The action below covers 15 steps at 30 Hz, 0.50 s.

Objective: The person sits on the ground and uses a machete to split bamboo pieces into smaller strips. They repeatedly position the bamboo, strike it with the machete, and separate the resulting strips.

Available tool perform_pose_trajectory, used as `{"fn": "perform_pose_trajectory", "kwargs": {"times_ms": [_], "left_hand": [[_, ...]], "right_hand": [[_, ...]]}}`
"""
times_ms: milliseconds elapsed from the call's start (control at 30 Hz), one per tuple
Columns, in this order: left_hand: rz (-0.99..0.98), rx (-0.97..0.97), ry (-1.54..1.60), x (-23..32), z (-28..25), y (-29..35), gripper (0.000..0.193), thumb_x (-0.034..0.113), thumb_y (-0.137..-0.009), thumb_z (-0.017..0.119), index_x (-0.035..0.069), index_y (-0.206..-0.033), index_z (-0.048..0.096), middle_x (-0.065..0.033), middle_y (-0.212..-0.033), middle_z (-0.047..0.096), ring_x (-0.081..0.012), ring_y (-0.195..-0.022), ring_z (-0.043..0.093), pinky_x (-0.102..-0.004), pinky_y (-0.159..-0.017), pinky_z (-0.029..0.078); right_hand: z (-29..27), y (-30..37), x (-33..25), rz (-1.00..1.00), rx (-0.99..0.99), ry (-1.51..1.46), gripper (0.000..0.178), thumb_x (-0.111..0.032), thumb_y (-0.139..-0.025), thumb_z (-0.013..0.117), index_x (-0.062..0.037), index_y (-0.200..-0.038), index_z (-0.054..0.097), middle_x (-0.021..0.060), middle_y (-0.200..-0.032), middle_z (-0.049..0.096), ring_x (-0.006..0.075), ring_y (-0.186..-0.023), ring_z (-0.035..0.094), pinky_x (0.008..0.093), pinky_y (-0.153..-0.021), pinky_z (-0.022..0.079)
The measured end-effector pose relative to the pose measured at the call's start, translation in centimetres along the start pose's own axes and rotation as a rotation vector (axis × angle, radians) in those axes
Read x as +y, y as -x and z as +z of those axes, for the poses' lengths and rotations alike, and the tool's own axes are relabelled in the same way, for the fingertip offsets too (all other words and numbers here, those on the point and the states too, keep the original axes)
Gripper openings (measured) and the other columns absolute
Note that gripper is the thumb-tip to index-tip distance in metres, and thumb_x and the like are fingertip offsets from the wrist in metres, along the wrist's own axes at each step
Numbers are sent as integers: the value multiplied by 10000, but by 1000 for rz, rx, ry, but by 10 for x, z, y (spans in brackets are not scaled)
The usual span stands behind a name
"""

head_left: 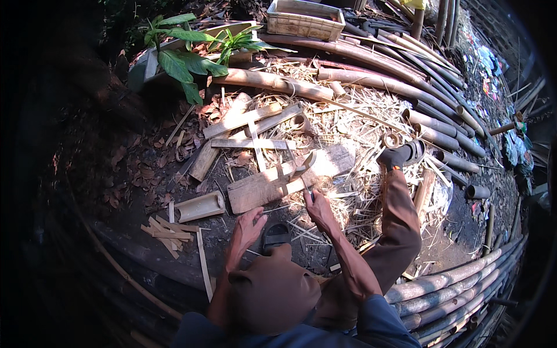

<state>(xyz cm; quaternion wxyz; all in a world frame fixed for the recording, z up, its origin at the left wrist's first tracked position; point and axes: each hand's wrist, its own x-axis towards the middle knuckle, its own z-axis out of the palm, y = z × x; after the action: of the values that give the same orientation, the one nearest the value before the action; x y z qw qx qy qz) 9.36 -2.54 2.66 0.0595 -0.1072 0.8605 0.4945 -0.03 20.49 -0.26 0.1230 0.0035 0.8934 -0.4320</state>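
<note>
In my right hand is the handle of a long, narrow-bladed knife, its fingers wrapped round it. The blade points away from me over a thick wooden plank on the ground. A short curved piece of bamboo lies on the plank against the blade; whether they touch I cannot tell. My left hand hangs by the plank's near left end, empty, fingers apart and loosely bent. Left of it rests a split half of bamboo, hollow side up, with several thin flat bamboo strips in a small heap nearby.
Beyond the plank lie crossed bamboo slats and pale shavings. Long bamboo poles are stacked at the far right, more poles at the near right. A plastic crate and a leafy plant stand at the back. My sandalled foot is right of the plank.
</note>
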Motion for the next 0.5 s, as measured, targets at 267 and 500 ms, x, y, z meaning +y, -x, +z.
{"fn": "perform_pose_trajectory", "kwargs": {"times_ms": [267, 500], "left_hand": [[454, 291, 53, 46, 41, -89, 693, 265, -809, 752, 4, -1364, 427, -225, -1284, 529, -357, -1189, 532, -425, -990, 444], [500, 77, 147, 59, 30, -126, 158, 118, -899, 641, -3, -1001, 643, -98, -958, 645, -196, -850, 639, -312, -699, 526]], "right_hand": [[35, -12, -12, 96, -43, -40, 469, -399, -942, 531, 65, -891, 572, 308, -762, 629, 470, -788, 641, 513, -693, 476], [29, -23, 23, 233, -294, -431, 388, -440, -973, 512, -57, -912, 530, 4, -591, 476, 112, -450, 449, 291, -412, 372]]}}
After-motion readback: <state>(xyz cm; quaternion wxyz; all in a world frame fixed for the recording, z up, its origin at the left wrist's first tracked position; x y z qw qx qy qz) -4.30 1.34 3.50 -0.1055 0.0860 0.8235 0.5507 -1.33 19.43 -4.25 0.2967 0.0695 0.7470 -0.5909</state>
